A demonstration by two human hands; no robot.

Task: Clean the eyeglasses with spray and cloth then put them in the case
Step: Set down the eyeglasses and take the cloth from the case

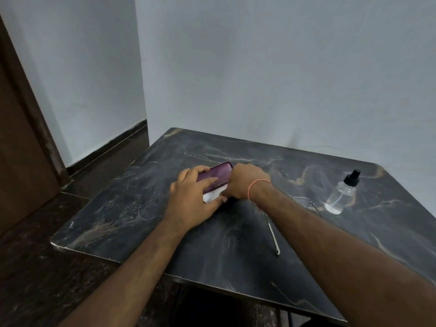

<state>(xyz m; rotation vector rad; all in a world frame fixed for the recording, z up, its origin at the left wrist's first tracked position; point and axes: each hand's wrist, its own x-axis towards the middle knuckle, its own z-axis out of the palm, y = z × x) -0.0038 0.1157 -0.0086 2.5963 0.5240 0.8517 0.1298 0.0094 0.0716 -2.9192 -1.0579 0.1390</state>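
A purple eyeglass case (218, 173) lies near the middle of the dark marble table (165, 232). My left hand (194, 199) grips its near end, fingers over the lid and thumb along the front. A white cloth (211, 195) shows at the case's front edge. My right hand (245, 182) curls around the case's right end; its fingers are hidden. The thin-framed eyeglasses (304, 202) lie open on the table to the right, partly hidden under my right forearm, one temple (273, 237) pointing toward me. A clear spray bottle (341, 193) with a black nozzle stands further right.
The table stands against a grey wall, with its left and near edges dropping to a dark floor. A brown door is at the far left. A thin cable runs along the wall behind the bottle.
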